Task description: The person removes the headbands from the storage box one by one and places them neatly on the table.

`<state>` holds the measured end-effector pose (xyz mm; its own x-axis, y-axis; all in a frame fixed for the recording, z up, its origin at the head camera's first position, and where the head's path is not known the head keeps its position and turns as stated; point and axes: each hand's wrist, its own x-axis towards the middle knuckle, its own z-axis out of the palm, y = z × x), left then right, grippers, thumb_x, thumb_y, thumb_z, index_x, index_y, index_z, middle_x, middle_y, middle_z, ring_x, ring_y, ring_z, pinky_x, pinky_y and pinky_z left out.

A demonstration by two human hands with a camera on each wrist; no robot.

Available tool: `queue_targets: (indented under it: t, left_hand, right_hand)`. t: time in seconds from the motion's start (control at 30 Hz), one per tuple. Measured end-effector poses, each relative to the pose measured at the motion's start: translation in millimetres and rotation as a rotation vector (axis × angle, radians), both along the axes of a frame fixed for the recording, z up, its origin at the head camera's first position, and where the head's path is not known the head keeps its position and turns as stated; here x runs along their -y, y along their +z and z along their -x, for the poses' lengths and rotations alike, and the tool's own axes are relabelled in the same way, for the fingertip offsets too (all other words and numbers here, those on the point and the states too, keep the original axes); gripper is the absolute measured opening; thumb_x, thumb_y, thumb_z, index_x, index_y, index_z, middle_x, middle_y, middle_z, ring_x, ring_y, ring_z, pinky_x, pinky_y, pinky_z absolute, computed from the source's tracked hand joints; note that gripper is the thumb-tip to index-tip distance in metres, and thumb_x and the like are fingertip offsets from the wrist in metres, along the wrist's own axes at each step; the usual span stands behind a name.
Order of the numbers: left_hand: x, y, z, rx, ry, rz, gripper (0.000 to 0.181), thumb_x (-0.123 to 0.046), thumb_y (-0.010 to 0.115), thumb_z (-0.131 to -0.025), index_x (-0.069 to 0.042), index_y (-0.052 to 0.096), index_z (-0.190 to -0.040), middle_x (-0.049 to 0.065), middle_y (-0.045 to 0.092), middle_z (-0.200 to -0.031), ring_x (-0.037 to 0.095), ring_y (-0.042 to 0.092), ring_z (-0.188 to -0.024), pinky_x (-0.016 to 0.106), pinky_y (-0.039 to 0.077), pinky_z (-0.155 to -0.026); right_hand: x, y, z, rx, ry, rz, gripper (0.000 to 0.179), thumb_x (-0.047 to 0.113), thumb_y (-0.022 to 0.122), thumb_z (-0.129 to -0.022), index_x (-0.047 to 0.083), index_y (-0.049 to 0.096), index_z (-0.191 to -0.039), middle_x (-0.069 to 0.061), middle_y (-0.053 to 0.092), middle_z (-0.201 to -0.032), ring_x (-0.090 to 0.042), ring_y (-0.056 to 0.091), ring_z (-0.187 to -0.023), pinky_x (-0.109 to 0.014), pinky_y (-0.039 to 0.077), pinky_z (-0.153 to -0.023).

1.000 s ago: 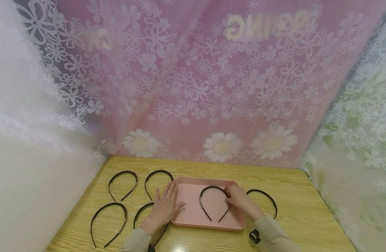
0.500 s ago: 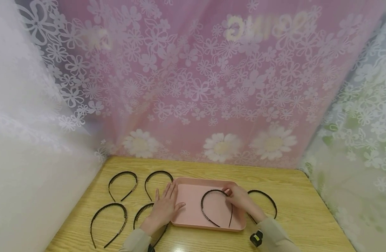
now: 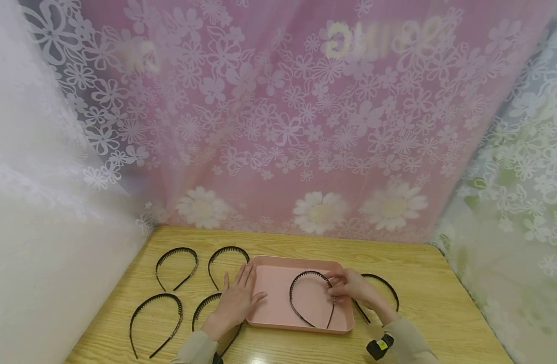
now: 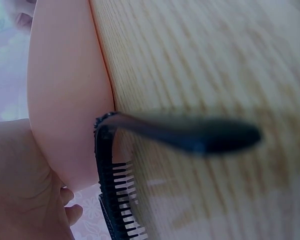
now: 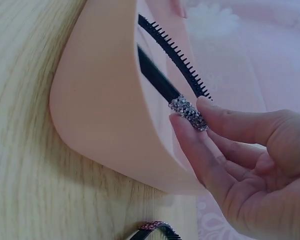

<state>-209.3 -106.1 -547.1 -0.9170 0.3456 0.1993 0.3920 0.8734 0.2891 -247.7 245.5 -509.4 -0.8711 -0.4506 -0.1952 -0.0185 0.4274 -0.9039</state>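
Note:
A black toothed headband (image 3: pixel 311 272) is inside the pink tray (image 3: pixel 271 293), toward its right side. My right hand (image 3: pixel 353 288) pinches the band's right arm between thumb and fingers, at a patch of glittery stones (image 5: pixel 189 112) in the right wrist view. My left hand (image 3: pixel 235 303) lies with straight fingers along the tray's left rim, thumb spread over the inside. Beneath the left forearm is another headband (image 4: pixel 107 165), close beside the tray wall in the left wrist view and partly hidden in the head view.
Three more headbands lie left of the tray: one far left (image 3: pixel 177 248), one near left (image 3: pixel 156 296) and one behind the left hand (image 3: pixel 228 247). Right of the tray another headband (image 3: pixel 394 293) is partly covered by the right arm. A flowered curtain (image 3: pixel 283 126) hangs behind the wooden table (image 3: pixel 419 283).
The headband in the tray has turned slightly and its ends have shifted right and nearer the front wall. My right hand has moved a little right. My left hand has stayed put.

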Motion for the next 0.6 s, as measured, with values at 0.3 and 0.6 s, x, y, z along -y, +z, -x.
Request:
queue_targets:
  t: [0.3, 0.6]
  left_hand:
    - [-0.1, 0.2, 0.3, 0.013, 0.007, 0.024, 0.077, -0.046, 0.055, -0.102, 0.004, 0.033, -0.156, 0.020, 0.027, -0.164, 0.040, 0.028, -0.150, 0.074, 0.019, -0.114]
    - [0.0, 0.1, 0.4, 0.011, 0.002, 0.014, 0.077, -0.046, 0.055, -0.102, 0.005, 0.032, -0.156, 0.021, 0.027, -0.164, 0.041, 0.028, -0.149, 0.074, 0.019, -0.113]
  right_hand:
    - [-8.0, -0.9, -3.1, 0.095, -0.001, 0.124, 0.054, 0.005, 0.065, -0.098, -0.018, 0.043, -0.142, -0.026, 0.068, -0.119, -0.031, 0.072, -0.104, -0.038, 0.062, -0.078]
    - [-12.7, 4.0, -8.3, 0.056, -0.036, 0.125, 0.057, 0.009, 0.063, -0.100, -0.019, 0.039, -0.144, -0.022, 0.068, -0.118, -0.030, 0.070, -0.106, -0.036, 0.060, -0.082]
